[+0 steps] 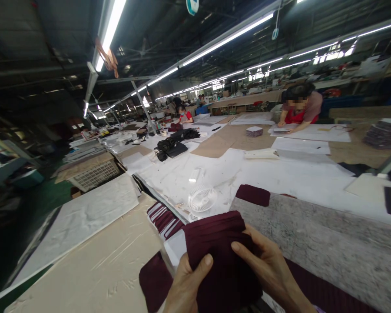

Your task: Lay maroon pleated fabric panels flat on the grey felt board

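Hands at the near edge of the frame, both on one piece of dark maroon fabric [215, 248]. The left hand [187, 282] comes up from below, thumb pressed across the cloth's lower left part, fingers tucked behind it and out of sight. The right hand [270, 265] lies over the right side, thumb pointing left across the face of the cloth, fingers curled round its far right edge. So both hands are closed on the fabric, holding it just above the table.

Under it, a long worktable [313, 182] covered in white sheeting, with a grey mottled sheet [313, 234] spread to the right. Just beyond the held piece sits a small white desk fan [202, 199], grille facing up. Right of the fan, a smaller maroon cut piece [253, 195] lies flat at the grey sheet's far corner. Left of the hands, a stack of maroon pieces with white stripes [164, 219], and another maroon piece [154, 280] near the left wrist. Further left, a beige board under clear plastic film [94, 269].

Far down the table, a heap of black garments [172, 147]. At the far right, a person in a red apron [298, 108] leans over white paper; another person in red [184, 115] works well beyond.
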Demonstrator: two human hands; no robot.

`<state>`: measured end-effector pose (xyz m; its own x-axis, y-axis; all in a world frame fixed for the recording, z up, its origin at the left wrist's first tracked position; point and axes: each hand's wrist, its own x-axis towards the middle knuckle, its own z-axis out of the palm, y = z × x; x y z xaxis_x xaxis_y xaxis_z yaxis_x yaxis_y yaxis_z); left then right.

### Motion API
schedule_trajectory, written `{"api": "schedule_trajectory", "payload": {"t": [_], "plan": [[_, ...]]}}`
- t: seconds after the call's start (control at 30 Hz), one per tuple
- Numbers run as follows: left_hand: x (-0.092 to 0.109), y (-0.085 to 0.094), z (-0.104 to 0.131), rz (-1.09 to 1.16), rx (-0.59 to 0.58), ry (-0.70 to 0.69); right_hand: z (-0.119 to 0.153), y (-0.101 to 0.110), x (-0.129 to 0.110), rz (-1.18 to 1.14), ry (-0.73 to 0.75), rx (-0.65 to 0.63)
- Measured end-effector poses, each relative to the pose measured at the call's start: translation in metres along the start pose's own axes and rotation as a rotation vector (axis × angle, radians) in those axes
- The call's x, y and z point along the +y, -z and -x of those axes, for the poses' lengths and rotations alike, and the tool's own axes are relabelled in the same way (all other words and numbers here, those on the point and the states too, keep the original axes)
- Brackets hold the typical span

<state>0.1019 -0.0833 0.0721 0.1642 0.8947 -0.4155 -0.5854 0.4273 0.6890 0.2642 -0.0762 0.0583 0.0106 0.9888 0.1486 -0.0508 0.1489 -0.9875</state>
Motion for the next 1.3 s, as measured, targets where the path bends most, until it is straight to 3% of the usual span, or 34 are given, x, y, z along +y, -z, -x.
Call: {"api": "schedule_trajectory", "payload": {"t": [0.4, 0.6, 0.73, 0.97, 1.1, 1.17, 1.3], "plan": [[-0.004, -0.002, -0.002, 0.044, -0.022, -0.001, -0.001, 0.005, -0.002, 0.117, 0.018, -0.039], [-0.006, 0.001, -0.002, 0.058, -0.019, 0.015, 0.003, 0.008, 0.003, 0.124, -0.015, 0.038], [-0.006, 0.007, -0.001, 0.014, -0.058, 0.023, 0.006, 0.01, -0.001, -0.016, -0.087, -0.039], [-0.001, 0.013, 0.0, -0.111, -0.012, 0.004, 0.006, 0.014, 0.001, 0.085, -0.117, -0.022], [0.002, 0.014, 0.001, -0.16, -0.004, -0.017, 0.005, 0.014, -0.005, -0.12, -0.185, -0.14], [0.003, 0.013, 0.002, -0.158, 0.0, -0.015, 0.005, 0.013, -0.008, -0.165, -0.163, -0.195], [0.003, 0.009, 0.0, -0.093, 0.015, -0.001, 0.005, 0.008, -0.005, -0.056, -0.075, -0.187]]}}
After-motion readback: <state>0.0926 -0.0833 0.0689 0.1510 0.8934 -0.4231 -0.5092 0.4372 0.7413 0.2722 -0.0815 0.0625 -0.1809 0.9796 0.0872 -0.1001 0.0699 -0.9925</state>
